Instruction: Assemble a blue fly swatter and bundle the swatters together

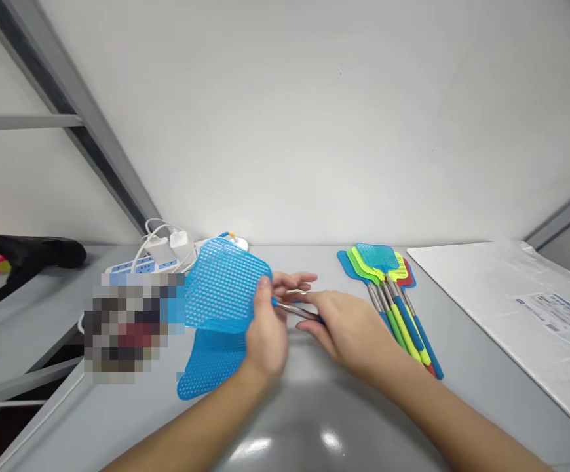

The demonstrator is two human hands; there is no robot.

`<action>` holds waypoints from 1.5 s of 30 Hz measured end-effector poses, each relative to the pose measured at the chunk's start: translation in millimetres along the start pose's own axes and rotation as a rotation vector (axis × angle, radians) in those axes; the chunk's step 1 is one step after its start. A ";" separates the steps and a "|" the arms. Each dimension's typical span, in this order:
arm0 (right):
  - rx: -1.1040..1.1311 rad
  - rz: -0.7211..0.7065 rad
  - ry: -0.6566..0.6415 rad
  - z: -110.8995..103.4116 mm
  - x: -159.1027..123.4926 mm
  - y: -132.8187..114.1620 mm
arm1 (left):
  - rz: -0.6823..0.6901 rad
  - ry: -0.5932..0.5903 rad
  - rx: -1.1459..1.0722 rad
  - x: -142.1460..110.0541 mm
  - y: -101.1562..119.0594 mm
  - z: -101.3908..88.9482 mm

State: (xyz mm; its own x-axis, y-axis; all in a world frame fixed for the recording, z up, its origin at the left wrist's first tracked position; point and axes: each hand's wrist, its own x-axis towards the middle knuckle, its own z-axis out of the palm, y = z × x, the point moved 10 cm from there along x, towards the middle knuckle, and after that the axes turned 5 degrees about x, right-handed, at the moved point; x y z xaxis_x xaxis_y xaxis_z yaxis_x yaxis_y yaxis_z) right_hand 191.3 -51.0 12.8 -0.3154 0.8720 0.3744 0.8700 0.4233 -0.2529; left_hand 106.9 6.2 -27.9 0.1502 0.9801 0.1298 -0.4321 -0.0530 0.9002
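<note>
Currently left hand point(265, 334) clamps blue swatter head point(223, 285), right hand point(351, 331) fingers pinch its metal rod point(295, 309); looks mid-assembly. Next likely needs rod aligned with socket. Finished swatters point(393, 295) nearby on desk point(472, 367).

I see the blue swatter head point(223, 285) as perforated plastic mesh, slightly translucent, matt; a 2nd one point(211, 364) beneath looks the same. Its rod point(297, 309) is bare shiny metal. The swatter bundle point(393, 295) has plastic mesh heads, metal rods, smooth coloured grips. Table point(285, 419) is smooth grey, semi-gloss, showing lamp glare. Right-side sheet point(506, 295) is under crinkled clear film. Power strip point(142, 265) is glossy white plastic.
</note>
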 end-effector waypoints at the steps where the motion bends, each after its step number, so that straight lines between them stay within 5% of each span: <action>1: 0.015 0.003 0.010 -3.4 -1.7 4.4 | 0.030 0.039 -0.004 6.5 6.7 -9.5; 5: 0.089 0.023 -0.032 3.0 -8.9 7.3 | 0.089 0.131 -0.014 22.7 20.3 -35.9; 12: 0.480 0.279 -0.115 27.6 -19.0 5.6 | 0.000 -0.015 0.030 21.1 6.0 -19.3; 17: 0.534 0.271 -0.013 1.1 -17.4 11.2 | 0.084 -0.354 0.359 -3.0 10.1 17.7; 22: 0.083 0.554 0.271 -37.7 -66.2 77.4 | 0.227 -0.704 0.812 -37.3 -0.8 45.0; 27: -0.177 0.762 0.214 -48.6 -104.8 122.4 | 0.406 -0.941 1.111 -58.3 -9.8 64.1; 33: -0.336 0.795 0.183 -49.3 -107.2 128.6 | 0.502 -0.934 1.219 -59.5 -6.7 69.9; 39: -0.526 0.634 0.143 -45.7 -104.5 113.9 | 0.545 -0.874 1.337 -46.7 -5.6 61.1; 45: -0.527 0.448 0.150 -52.4 -49.0 71.5 | 0.594 -0.872 1.460 -53.9 -11.5 62.4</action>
State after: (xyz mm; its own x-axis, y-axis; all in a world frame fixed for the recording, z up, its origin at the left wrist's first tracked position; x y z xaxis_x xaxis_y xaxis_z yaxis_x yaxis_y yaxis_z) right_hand 288.8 -76.4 23.1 0.1386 0.8749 0.4641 0.9834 -0.1770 0.0400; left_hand 159.3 -58.0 -19.3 0.8673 0.4225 0.2631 0.3809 -0.9037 0.1957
